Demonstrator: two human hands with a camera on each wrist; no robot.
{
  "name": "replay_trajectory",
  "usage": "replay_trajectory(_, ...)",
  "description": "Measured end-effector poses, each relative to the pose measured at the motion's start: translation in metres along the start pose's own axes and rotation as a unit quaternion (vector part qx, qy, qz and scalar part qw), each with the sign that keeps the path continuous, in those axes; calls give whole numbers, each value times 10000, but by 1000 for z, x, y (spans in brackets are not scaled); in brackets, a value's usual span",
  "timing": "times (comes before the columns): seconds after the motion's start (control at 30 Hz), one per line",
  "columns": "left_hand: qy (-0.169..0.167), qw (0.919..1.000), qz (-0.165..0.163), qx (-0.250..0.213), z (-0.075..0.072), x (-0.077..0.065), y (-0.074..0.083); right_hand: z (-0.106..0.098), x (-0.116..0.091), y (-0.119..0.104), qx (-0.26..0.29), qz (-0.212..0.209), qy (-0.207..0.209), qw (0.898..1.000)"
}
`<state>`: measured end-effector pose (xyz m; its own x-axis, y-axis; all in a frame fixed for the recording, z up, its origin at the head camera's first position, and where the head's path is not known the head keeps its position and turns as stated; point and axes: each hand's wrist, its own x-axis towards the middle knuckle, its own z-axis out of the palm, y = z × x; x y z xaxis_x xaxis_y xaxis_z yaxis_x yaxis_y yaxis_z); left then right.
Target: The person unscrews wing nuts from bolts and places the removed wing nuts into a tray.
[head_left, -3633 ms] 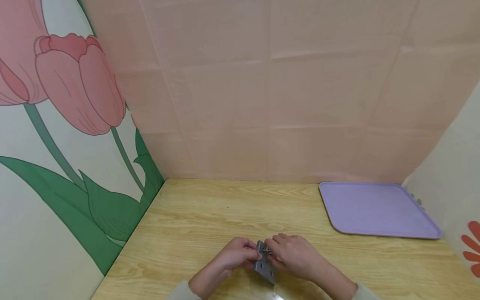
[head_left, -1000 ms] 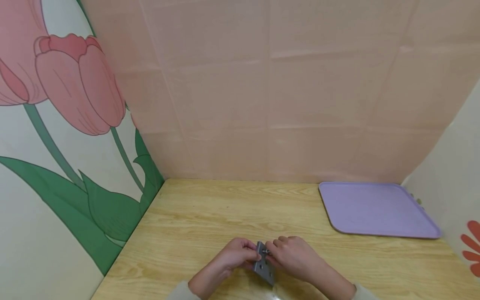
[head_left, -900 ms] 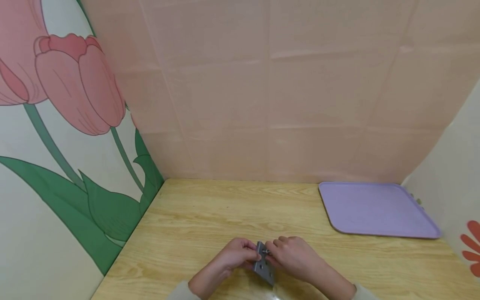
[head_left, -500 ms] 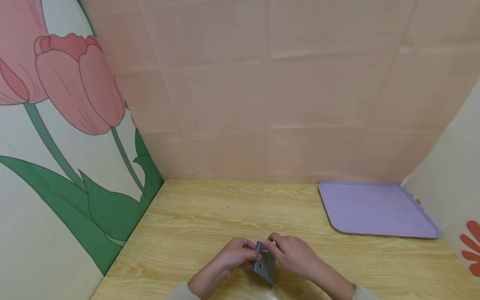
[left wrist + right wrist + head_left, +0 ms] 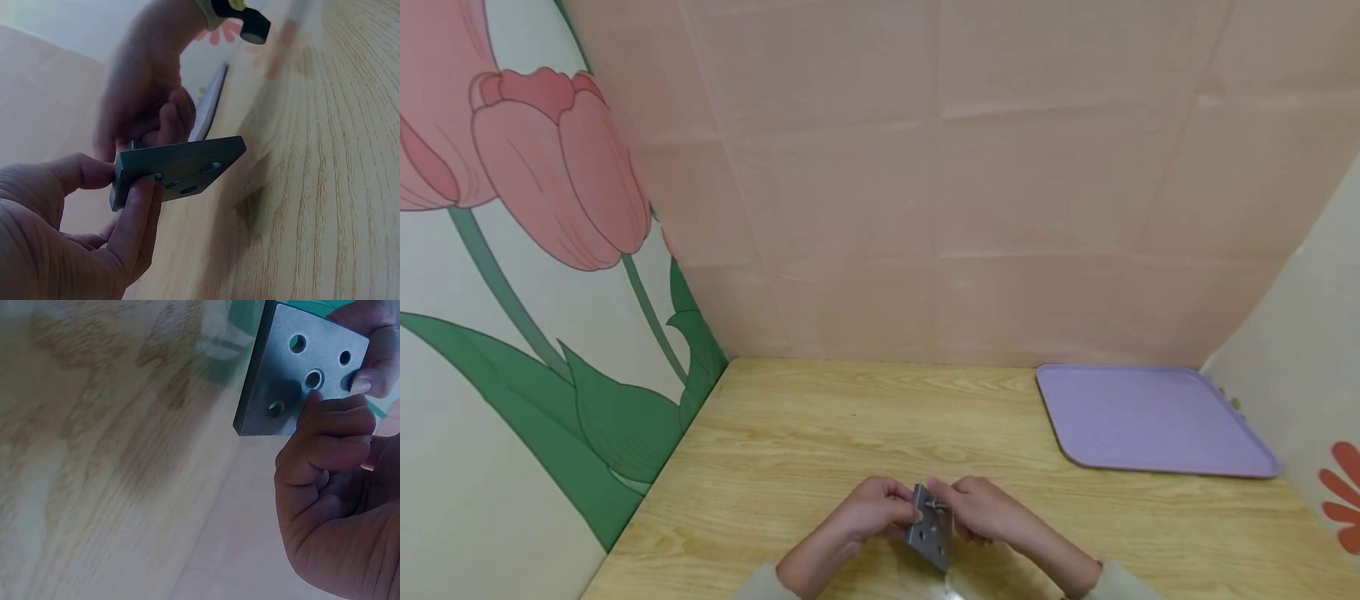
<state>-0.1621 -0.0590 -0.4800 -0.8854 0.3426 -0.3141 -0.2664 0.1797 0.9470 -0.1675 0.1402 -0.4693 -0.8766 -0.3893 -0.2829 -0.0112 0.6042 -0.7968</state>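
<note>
One holed metal plate [image 5: 930, 543] is held tilted above the table [image 5: 820, 433] | clamped in the left hand [image 5: 872, 507] | bolt [image 5: 935, 504] is pointed lengthwise from plate to right hand [image 5: 985, 510], pinched by its curled fingers

room lay over the tabletop [image 5: 850, 425] beyond the metal plate [image 5: 931, 544], pink backdrop [image 5: 940, 192] blocked the rear, purple tray [image 5: 1153, 417] bounded the right

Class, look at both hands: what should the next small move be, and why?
Probably a short turn of the screw by the right hand, with the left hand keeping the plate steady: the screw stands out from the plate, right fingers are at it, and the left hand grips the plate's edge. Turning direction isn't clear.
</note>
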Motion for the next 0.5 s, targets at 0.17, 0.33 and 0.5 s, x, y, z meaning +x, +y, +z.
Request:
replay_trajectory(0.17,43,10000,-13,-65,1,2,-1,2,1,2,155,-45,-113,9998)
replay_trajectory(0.33,-21,10000,-12,-28,0,3,-2,5,2,5,445,-62,-214,9988)
replay_trajectory(0.5,-69,10000,-2,-13,-1,4,-2,5,2,7,575,-56,-259,9980)
